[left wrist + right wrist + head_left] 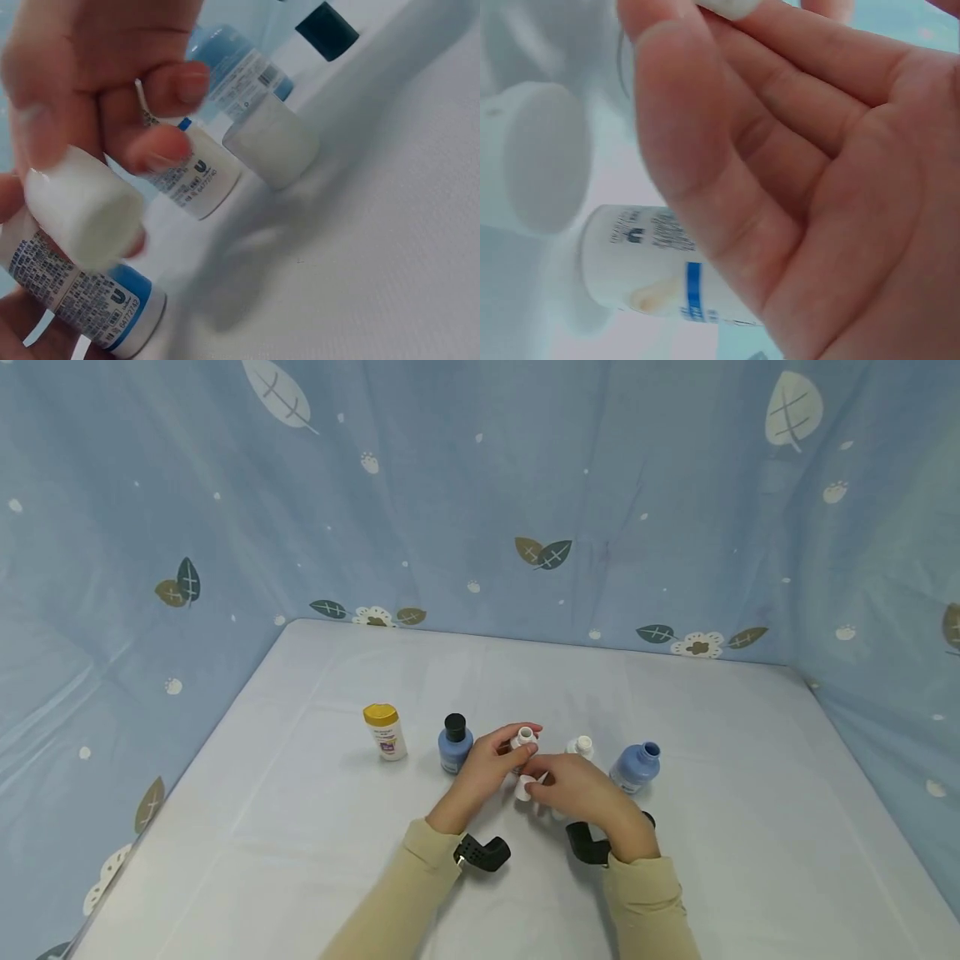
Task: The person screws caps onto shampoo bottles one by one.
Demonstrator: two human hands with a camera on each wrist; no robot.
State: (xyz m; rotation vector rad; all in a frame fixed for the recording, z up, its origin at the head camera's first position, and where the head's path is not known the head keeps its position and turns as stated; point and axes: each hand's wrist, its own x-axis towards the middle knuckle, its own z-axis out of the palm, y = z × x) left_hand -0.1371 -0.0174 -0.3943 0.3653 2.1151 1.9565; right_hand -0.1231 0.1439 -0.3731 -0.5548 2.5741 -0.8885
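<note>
My left hand (489, 768) grips a small white bottle (524, 739), upright with its mouth uncovered. Just in front of that bottle, my right hand (576, 785) pinches a white cap (523, 788) between thumb and fingers, apart from the neck. In the left wrist view the cap (84, 210) hangs with its hollow end down, before the labelled bottle (90, 300). A second uncapped white bottle (581, 746) stands behind my right hand, partly hidden by it. Another white cap (274, 142) rests on the table near that bottle.
Right of my hands stands an uncapped blue bottle (636, 768); a black cap (328, 31) lies near it. To the left stand a blue bottle with a black cap (455, 747) and a white bottle with a yellow cap (386, 733). Patterned blue cloth (480, 510) surrounds the white table.
</note>
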